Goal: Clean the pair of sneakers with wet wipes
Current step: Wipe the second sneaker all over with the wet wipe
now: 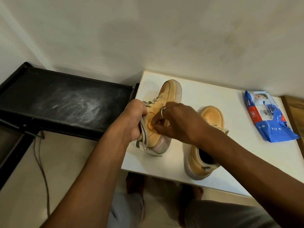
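Left hand [134,119] is gripping the tan sneaker [167,94] at its lace side, fingers curled tight round the upper. The shoe is tilting onto its side on the white table [230,99]. Right hand [177,122] is pinching a small crumpled wipe [150,125], fingertips bunched together, pressing it to the sneaker's flank just right of the left fingers. Second sneaker [212,116] is standing upright right of those fingertips, partly under the forearm. Wipes pack [268,117] is lying well right of both hands.
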Tool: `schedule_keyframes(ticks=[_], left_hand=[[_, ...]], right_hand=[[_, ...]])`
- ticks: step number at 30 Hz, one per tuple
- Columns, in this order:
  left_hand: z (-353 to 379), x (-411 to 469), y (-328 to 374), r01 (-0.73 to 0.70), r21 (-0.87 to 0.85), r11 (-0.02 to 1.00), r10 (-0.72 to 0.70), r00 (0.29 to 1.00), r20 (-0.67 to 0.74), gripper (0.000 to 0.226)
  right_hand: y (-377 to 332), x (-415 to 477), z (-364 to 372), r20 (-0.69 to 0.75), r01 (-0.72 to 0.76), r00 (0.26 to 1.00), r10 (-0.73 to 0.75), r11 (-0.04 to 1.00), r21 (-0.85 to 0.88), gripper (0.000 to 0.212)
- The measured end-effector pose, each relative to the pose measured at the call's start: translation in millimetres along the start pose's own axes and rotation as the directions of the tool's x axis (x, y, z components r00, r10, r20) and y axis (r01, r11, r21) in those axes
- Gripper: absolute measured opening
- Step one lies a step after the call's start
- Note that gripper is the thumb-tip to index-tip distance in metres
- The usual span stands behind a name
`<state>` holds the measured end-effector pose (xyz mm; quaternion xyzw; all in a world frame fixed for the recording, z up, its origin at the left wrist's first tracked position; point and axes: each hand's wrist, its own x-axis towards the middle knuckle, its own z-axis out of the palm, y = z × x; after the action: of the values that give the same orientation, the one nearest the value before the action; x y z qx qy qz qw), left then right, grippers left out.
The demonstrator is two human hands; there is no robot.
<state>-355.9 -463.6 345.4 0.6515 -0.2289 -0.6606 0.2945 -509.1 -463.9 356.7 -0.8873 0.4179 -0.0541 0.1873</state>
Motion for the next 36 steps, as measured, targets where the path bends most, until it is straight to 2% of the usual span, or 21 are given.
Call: schedule_keyframes(ticks=[4,5,9,10,14,15,19,20,24,25,29,30,34,36], left_hand=[[2,-3,1,0.000,-0.013,1.000,0.000,1.000,0.006,0.020],[2,-4,1,0.002,-0.011,1.000,-0.002,1.000,-0.002,0.019],[0,-5,2,0.017,0.004,1.000,-0.017,1.000,-0.008,0.019],[0,-5,2,0.015,0.000,1.000,-0.015,1.000,-0.001,0.018],[1,-5,2,0.015,-0.013,1.000,-0.015,0.999,0.037,0.020],[1,-6,2,0.014,-0.010,1.000,-0.014,0.999,0.037,0.021],[0,-8,2,0.018,-0.014,1.000,-0.018,0.999,0.031,0.024],[1,-7,3,0.021,-0.025,0.999,-0.020,0.999,0.034,0.023],[2,-6,2,0.029,-0.048,0.998,-0.027,0.998,0.054,0.022],[2,-6,2,0.029,-0.047,0.998,-0.027,0.998,0.052,0.022],[1,-7,2,0.035,-0.045,0.998,-0.033,0.998,0.048,0.019],[1,-7,2,0.031,-0.047,0.998,-0.029,0.998,0.052,0.019],[3,-6,2,0.015,-0.045,0.999,-0.012,0.998,0.058,0.021],[2,-6,2,0.017,-0.044,0.999,-0.015,0.999,0.052,0.021]], right_hand=[[5,0,3,-0.204,-0.064,0.978,0.050,0.996,-0.063,0.021],[3,0,5,-0.199,-0.059,0.979,0.047,0.997,-0.054,0.021],[-7,-1,6,0.000,0.027,1.000,-0.027,0.993,0.116,0.016],[-6,-1,6,0.009,0.029,1.000,-0.030,0.992,0.126,0.016],[3,2,5,-0.213,-0.104,0.970,0.117,0.992,0.071,0.018],[3,2,5,-0.230,-0.126,0.963,0.140,0.989,0.076,0.018],[-5,0,3,-0.002,-0.037,0.999,0.038,0.978,0.205,0.011],[-4,-1,3,0.016,-0.039,0.999,0.036,0.976,0.216,0.011],[11,-1,3,-0.180,-0.133,0.969,0.168,0.972,0.194,0.014],[12,-1,2,-0.180,-0.126,0.970,0.161,0.974,0.189,0.014],[0,-5,0,0.040,-0.047,0.998,0.039,0.971,0.234,0.011],[0,-4,0,0.044,-0.047,0.998,0.037,0.972,0.232,0.011],[9,0,4,-0.176,-0.154,0.966,0.187,0.970,0.186,0.014],[5,0,3,-0.159,-0.123,0.975,0.153,0.975,0.185,0.013]])
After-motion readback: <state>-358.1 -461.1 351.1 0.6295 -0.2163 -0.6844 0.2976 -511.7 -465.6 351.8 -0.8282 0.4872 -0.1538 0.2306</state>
